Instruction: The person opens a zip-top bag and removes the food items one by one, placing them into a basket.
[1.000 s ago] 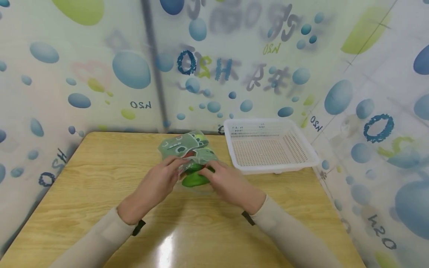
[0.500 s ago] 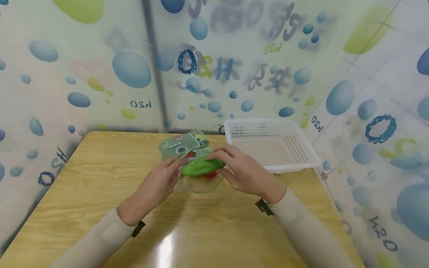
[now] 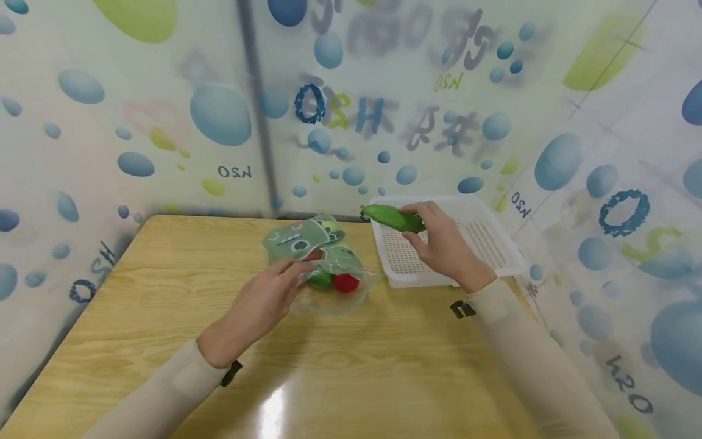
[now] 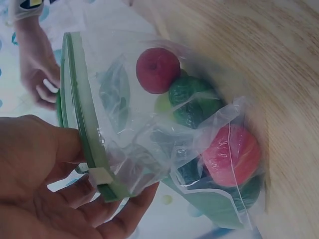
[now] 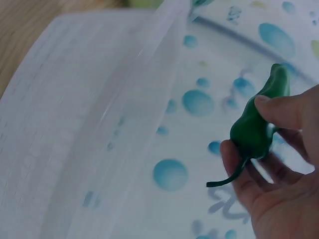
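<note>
My right hand (image 3: 443, 242) grips a green pepper (image 3: 392, 217) and holds it over the white basket (image 3: 403, 280). In the right wrist view the pepper (image 5: 255, 121) shows a thin curved stem, with thumb and fingers around its body. My left hand (image 3: 267, 297) pinches the edge of a clear zip bag (image 3: 336, 305) with a green dinosaur print. The green zip strip (image 4: 82, 109) stands between thumb and fingers in the left wrist view. Inside the bag are a dark red round one (image 4: 158, 70), a dark green vegetable (image 4: 194, 101) and a pink-red apple-like fruit (image 4: 232, 155).
The perforated basket stands at the back right of the wooden table (image 3: 181, 274), right of the bag. Behind the table rises a wall (image 3: 307, 164) with blue and green bubble prints.
My right hand has drawn the green pepper out of the bag and carried it right and up over the basket. My left hand has stayed at the bag's edge.
</note>
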Demonstrator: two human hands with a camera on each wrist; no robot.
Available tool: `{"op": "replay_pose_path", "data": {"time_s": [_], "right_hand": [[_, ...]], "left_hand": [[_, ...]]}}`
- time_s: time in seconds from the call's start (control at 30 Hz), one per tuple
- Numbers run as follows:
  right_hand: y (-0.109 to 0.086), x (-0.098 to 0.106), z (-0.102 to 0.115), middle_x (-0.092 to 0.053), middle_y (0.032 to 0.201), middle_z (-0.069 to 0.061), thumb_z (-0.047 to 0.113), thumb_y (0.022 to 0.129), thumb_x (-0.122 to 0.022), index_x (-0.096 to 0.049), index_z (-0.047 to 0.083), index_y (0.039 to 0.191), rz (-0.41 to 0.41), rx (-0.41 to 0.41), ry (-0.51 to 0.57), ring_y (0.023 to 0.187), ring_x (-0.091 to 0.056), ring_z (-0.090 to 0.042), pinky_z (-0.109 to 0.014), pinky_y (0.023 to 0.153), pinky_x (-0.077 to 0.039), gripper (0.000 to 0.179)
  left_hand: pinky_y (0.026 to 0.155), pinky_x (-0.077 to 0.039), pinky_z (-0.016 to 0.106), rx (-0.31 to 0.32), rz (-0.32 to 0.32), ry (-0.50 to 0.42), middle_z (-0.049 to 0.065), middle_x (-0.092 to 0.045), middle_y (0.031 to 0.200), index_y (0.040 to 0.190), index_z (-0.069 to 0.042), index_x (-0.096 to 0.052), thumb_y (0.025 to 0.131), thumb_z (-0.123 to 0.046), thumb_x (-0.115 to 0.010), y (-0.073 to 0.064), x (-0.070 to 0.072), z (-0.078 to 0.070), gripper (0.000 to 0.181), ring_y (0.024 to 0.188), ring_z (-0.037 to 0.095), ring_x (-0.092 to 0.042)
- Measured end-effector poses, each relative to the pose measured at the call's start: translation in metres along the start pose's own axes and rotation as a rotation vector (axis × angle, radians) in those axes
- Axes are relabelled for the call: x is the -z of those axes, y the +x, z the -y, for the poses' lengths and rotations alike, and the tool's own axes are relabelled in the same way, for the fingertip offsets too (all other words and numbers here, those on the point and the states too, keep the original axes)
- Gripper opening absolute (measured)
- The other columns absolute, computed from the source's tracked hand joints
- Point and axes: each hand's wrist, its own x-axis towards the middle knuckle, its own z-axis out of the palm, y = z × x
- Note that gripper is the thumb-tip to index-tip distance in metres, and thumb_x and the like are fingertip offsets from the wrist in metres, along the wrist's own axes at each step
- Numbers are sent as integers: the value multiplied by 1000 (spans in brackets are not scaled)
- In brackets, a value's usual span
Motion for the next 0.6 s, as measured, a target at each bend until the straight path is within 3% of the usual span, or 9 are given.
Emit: {"op": "replay_pose_path", "data": {"time_s": [0.23, 0.37, 0.47, 0.5, 0.6], "right_hand": [[4, 16, -46, -68, 140, -37, 4, 110, -77, -57, -4, 158, 112, -223, -90, 115, -69, -48, -62, 94, -62, 53], [5, 22, -72, -69, 133, -40, 6, 111, -75, -55, -9, 160, 205, -333, -121, 112, -70, -50, -64, 96, -60, 55], [7, 26, -89, -73, 123, -39, 7, 109, -73, -54, -14, 157, 301, -414, -147, 103, -72, -47, -63, 94, -61, 55], [5, 25, -110, -75, 121, -35, 13, 110, -74, -56, -12, 156, 327, -422, -138, 102, -73, -42, -58, 95, -62, 56], [9, 29, -122, -77, 122, -34, 13, 107, -71, -57, -16, 150, 422, -508, -169, 99, -73, -39, -55, 94, -62, 54]], "left_hand": [[79, -70, 42, -57, -9, 14, 13, -78, 140, 140, -12, -81, 103, 4, -83, 6, 2, -5, 40, 111, 29, -82], [76, -68, 40, -76, -21, 13, 13, -78, 140, 140, -14, -82, 100, 6, -85, 12, 2, -8, 45, 107, 27, -82], [74, -67, 39, -72, -45, 6, 14, -79, 136, 138, -12, -82, 99, 4, -87, 15, 1, -8, 43, 99, 25, -81], [73, -67, 39, -70, -54, 2, 14, -79, 135, 138, -11, -82, 98, 4, -88, 16, 0, -8, 43, 97, 25, -81], [75, -68, 39, -64, -73, -5, 13, -80, 131, 137, -9, -82, 96, 2, -91, 18, -1, -8, 43, 92, 23, -80]]}}
